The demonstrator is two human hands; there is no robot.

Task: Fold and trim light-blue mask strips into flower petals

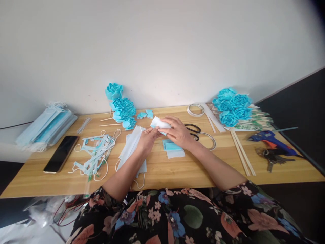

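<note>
Between my two hands, raised over the middle of the table, is a folded piece of face mask fabric (158,123), white with a blue edge. My left hand (149,138) pinches its lower left corner. My right hand (177,132) grips its right side, thumb and fingers closed on it. Under my right hand lie cut blue and white mask pieces (174,149). Beside my left wrist rest whole face masks (130,149) with ear loops. Black-handled scissors (194,128) lie right of my right hand, their blades hidden.
Blue fabric roses (123,108) on sticks stand left, with more roses (232,106) right. A mask stack (48,127), a phone (61,154) and cut strips (95,154) lie left. Tape rolls (189,110), wooden sticks (242,152), a glue gun (273,140) and keys (273,159) lie right.
</note>
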